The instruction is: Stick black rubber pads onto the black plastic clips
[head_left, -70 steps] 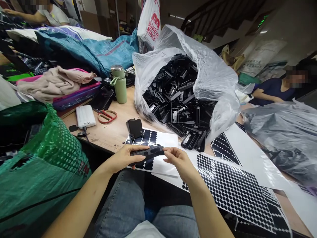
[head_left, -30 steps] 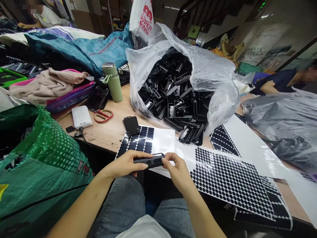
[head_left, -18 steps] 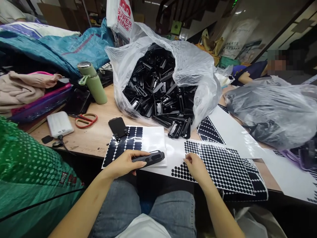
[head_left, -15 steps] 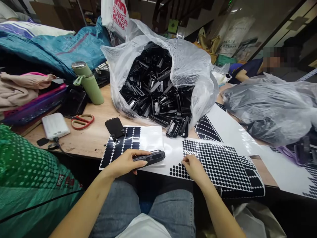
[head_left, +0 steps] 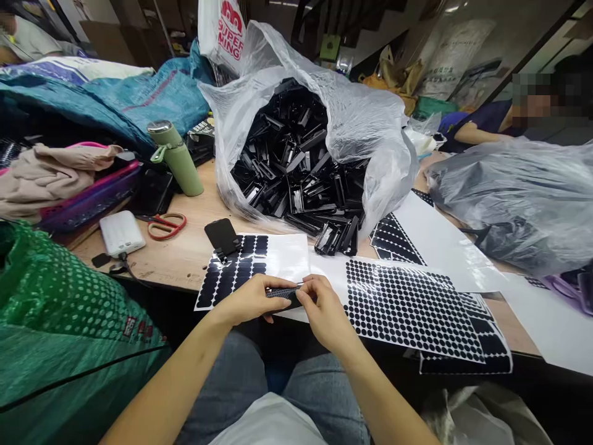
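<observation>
My left hand [head_left: 248, 301] grips a long black plastic part [head_left: 283, 293] at the table's near edge. My right hand [head_left: 324, 310] is closed on the right end of the same part, fingertips pinched on it. Just behind the hands lies a white sheet of black rounded-rectangle stickers [head_left: 236, 272]. To the right lies a sheet of small black round dot stickers [head_left: 407, 309]. An open clear plastic bag [head_left: 370, 123] full of black plastic parts [head_left: 296, 167] sits behind the sheets, with two parts [head_left: 336, 238] spilled in front.
A black phone stand [head_left: 221, 235], red scissors [head_left: 164, 225], a white power bank [head_left: 121, 232] and a green flask [head_left: 176, 157] stand left. A green woven sack [head_left: 69, 327] is beside my left knee. A grey bag [head_left: 514, 198] and other people sit right and far left.
My right hand went from the part to the dot sticker sheet and has come back onto the part's right end. My left hand kept hold of the part.
</observation>
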Available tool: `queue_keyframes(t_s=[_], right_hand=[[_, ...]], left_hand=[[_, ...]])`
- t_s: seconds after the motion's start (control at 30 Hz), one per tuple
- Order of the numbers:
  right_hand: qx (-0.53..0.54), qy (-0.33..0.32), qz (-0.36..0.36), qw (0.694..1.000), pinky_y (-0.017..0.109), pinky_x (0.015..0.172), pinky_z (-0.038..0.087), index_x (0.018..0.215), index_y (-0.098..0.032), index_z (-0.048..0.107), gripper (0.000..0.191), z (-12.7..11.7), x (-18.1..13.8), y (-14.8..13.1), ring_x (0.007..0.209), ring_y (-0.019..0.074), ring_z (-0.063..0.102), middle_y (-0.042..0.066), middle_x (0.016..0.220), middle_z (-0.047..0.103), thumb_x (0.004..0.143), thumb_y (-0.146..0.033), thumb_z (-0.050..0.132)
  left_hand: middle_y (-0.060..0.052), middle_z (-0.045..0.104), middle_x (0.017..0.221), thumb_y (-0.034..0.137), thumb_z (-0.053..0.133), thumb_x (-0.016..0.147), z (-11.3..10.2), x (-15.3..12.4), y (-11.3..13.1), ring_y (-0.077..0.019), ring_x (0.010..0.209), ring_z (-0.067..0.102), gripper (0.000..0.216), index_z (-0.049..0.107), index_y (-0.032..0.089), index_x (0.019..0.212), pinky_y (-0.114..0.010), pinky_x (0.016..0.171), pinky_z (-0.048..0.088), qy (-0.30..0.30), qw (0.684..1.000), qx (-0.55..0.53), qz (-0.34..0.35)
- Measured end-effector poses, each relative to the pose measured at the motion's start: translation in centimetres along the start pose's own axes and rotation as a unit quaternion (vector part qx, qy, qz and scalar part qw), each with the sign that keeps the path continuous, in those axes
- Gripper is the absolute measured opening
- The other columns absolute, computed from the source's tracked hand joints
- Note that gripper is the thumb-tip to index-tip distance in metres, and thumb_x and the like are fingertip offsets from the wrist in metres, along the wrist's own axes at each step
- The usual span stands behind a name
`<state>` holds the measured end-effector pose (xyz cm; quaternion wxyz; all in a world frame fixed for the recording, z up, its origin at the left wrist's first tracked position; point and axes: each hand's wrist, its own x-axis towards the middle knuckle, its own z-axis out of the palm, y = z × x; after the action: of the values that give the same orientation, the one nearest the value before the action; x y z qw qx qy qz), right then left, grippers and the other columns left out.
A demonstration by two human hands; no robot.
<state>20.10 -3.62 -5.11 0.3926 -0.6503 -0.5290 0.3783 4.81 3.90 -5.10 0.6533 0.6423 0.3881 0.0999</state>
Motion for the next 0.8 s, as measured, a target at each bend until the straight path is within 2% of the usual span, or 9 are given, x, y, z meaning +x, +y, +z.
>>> queue_keyframes(t_s=[0.4,0.47,0.53,0.6,0.67,0.73,0.8], right_hand=[[-0.025,0.033,-0.005,0.999,0.036,0.083,0.041,0.071,-0.019,0.052,0.014,0.9,-0.3,0.4,0.094,0.0199,0.051,0.008,0.102,0.049,0.082,-0.025,0.046],[-0.04,0.071,-0.022,0.996,0.037,0.086,0.039,0.072,-0.019,0.053,0.012,1.0,-0.3,0.8,0.1,0.0222,0.049,0.009,0.104,0.048,0.081,-0.027,0.048],[-0.044,0.144,-0.034,0.988,0.04,0.091,0.037,0.077,-0.019,0.053,0.014,0.7,0.1,1.4,0.11,0.0253,0.043,0.01,0.11,0.046,0.076,-0.033,0.056],[0.009,0.168,-0.012,0.986,0.04,0.09,0.038,0.088,-0.019,0.053,0.027,0.1,0.7,2.2,0.109,0.0252,0.044,0.01,0.113,0.047,0.075,-0.042,0.058],[0.126,0.105,0.043,0.985,0.037,0.08,0.045,0.096,-0.02,0.053,0.036,-0.5,1.5,3.0,0.095,0.0214,0.052,0.007,0.103,0.052,0.078,-0.051,0.05],[0.247,0.026,0.082,0.965,0.031,0.063,0.049,0.093,-0.02,0.055,0.038,-0.9,2.2,3.7,0.076,0.0164,0.054,0.003,0.086,0.055,0.079,-0.055,0.047],[0.322,0.022,0.082,0.943,0.025,0.051,0.047,0.083,-0.019,0.056,0.036,-1.0,2.7,4.2,0.065,0.0127,0.051,0.0,0.075,0.053,0.074,-0.053,0.056]], left_hand=[[-0.009,0.065,0.103,0.029,0.062,0.069,0.7,-0.3,0.2,-0.0181,0.072,0.058,0.047,0.062,0.014,0.114,-0.025,0.049,0.053,0.014,1.0,0.003,0.024],[-0.009,0.065,0.103,0.029,0.063,0.07,0.7,-0.3,0.1,-0.0186,0.073,0.059,0.045,0.062,0.015,0.113,-0.025,0.048,0.052,0.024,0.999,-0.002,0.024],[-0.009,0.064,0.103,0.028,0.064,0.07,0.6,-0.4,-0.1,-0.0193,0.075,0.059,0.044,0.062,0.016,0.112,-0.025,0.049,0.053,0.033,0.999,-0.025,0.021],[-0.008,0.065,0.099,0.028,0.065,0.07,0.4,-0.4,-0.3,-0.019,0.075,0.06,0.045,0.062,0.016,0.113,-0.027,0.053,0.054,0.029,0.997,-0.069,0.023],[-0.007,0.065,0.095,0.029,0.066,0.07,0.2,-0.5,-0.6,-0.0184,0.073,0.062,0.045,0.061,0.017,0.114,-0.029,0.058,0.055,0.015,0.993,-0.115,0.032],[-0.008,0.064,0.098,0.03,0.066,0.072,0.0,-0.6,-0.9,-0.0193,0.074,0.064,0.048,0.058,0.018,0.117,-0.03,0.06,0.056,0.009,0.987,-0.157,0.032],[-0.01,0.062,0.106,0.033,0.065,0.074,-0.1,-0.9,-1.1,-0.0209,0.073,0.066,0.052,0.052,0.02,0.123,-0.029,0.056,0.055,0.009,0.981,-0.193,0.016]])
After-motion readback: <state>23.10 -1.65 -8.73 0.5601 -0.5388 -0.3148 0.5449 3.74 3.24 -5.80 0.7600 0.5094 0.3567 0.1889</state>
